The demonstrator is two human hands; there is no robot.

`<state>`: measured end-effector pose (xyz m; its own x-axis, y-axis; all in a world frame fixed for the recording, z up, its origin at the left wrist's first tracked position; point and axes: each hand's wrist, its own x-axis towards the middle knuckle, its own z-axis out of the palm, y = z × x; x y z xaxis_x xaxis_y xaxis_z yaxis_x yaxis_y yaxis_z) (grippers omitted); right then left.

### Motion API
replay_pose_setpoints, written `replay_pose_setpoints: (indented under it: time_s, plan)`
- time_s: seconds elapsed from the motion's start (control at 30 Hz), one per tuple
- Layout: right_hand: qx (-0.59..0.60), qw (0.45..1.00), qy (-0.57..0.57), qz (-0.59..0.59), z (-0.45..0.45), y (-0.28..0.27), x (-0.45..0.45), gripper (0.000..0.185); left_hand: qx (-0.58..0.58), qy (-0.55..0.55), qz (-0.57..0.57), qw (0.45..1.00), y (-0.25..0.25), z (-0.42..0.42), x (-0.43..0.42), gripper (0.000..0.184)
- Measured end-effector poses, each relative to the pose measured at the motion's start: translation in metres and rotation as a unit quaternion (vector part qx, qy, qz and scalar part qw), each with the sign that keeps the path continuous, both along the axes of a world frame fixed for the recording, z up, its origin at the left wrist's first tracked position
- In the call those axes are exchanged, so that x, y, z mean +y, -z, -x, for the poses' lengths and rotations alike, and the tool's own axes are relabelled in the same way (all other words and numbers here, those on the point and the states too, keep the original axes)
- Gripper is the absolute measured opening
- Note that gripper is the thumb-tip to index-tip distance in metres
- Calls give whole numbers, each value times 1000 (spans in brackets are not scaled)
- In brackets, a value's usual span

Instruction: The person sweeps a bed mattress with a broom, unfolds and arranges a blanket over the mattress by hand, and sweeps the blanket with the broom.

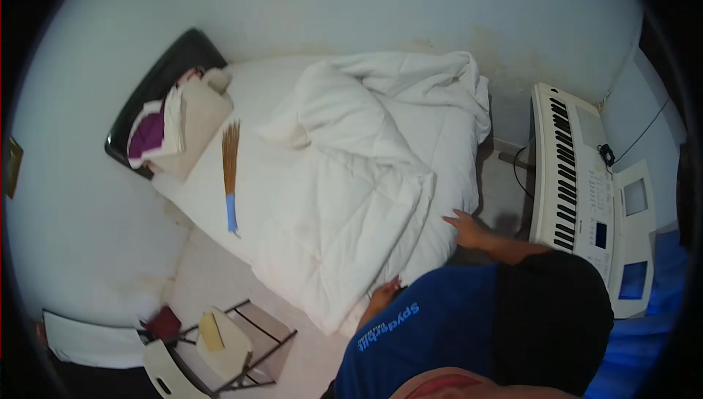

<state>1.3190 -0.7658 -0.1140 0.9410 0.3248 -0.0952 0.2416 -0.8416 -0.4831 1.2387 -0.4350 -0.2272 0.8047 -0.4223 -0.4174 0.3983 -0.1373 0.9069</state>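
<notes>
A rumpled white comforter [344, 187] lies bunched over the middle and foot end of the bed [267, 80]. My right hand [466, 228] is at the comforter's right edge, its fingers apart and nothing visible in them. Close in front of my body, my left hand [382, 296] is against the comforter near the bed's lower edge. Its fingers look bent, but they are too small and partly hidden to show whether they grip the fabric. A stick broom [230, 172] with a blue handle lies on the white sheet, well to the left of both hands.
A dark headboard [165, 80] stands behind pillows and folded cloths [192, 117]. To the right is a white electronic keyboard [567, 172] with a cable. Lower left are a folding chair [223, 344] and a white-covered surface [95, 340]. Walls border the bed.
</notes>
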Motion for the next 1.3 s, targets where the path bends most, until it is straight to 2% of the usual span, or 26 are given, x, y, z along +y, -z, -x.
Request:
replay_pose_setpoints:
  time_s: [0.03,0.1,0.13,0.2,0.4,0.47,0.5,0.57,0.6,0.63,0.67,0.7,0.73,0.8,0.83,0.87,0.9,0.93,1.0,1.03,1.07,1.1,1.13,1.2,1.23,1.3]
  plan:
    - [9,998,-54,20,-2,-5,12,66,-13,5,-38,999,-1,-1,-4,35]
    - [32,991,-113,71,-11,4,28,64,41,-73,27,996,-25,7,-8,33]
    - [45,989,-116,76,-10,5,38,64,54,-76,32,995,-32,8,-8,33]
    - [148,977,-79,134,-18,7,55,61,77,-104,83,988,-42,5,-7,30]
    - [124,961,-102,227,-54,15,36,64,199,-163,116,960,-51,-2,-1,27]
    - [83,962,-90,245,-80,19,11,65,241,-166,134,947,-40,-3,2,24]
    - [90,963,-89,236,-94,20,-2,65,246,-165,125,947,-13,4,8,24]
    - [67,973,1,222,-128,20,-28,70,293,-192,9,936,43,12,22,21]
    - [70,974,1,213,-144,23,-43,70,294,-193,0,936,29,4,18,21]
    - [66,979,26,192,-160,28,-59,75,151,-77,-145,975,5,2,12,19]
    - [62,982,49,171,-174,33,-73,81,3,46,-282,958,-20,1,6,18]
    - [57,984,69,153,-188,38,-81,87,-144,165,-400,890,-40,-7,-3,16]
    - [57,985,62,150,-198,38,-83,87,-140,160,-404,890,-22,-2,1,16]
    - [97,979,72,165,-218,23,-84,102,-255,47,-352,900,43,20,12,14]
    - [110,975,77,180,-231,16,-87,110,-125,55,-406,904,33,12,2,12]
    - [97,975,66,190,-245,11,-89,110,7,63,-446,893,17,6,-7,10]
    - [140,972,67,178,-253,9,-88,117,146,-65,-392,906,9,0,-15,11]
    - [183,967,71,165,-259,10,-89,125,279,-186,-322,885,5,-2,-20,12]
    - [206,962,65,168,-265,14,-92,127,273,-259,-263,889,55,18,-2,19]
    - [237,955,62,166,-271,15,-90,130,264,-260,-265,890,43,5,-4,19]
    - [230,958,63,162,-279,16,-86,130,241,-139,-388,878,23,-2,-11,21]
    - [239,952,68,176,-285,16,-84,131,212,-16,-502,838,6,-8,-18,24]
    - [253,946,73,190,-285,18,-83,132,148,11,-534,832,12,-6,-18,25]
    - [274,937,85,200,-276,24,-82,133,-1,-23,-544,839,61,8,1,28]
    - [277,937,82,196,-273,26,-82,134,-58,-45,-551,831,60,4,1,30]
    - [272,940,76,191,-282,26,-83,135,36,-81,-476,875,63,0,6,31]
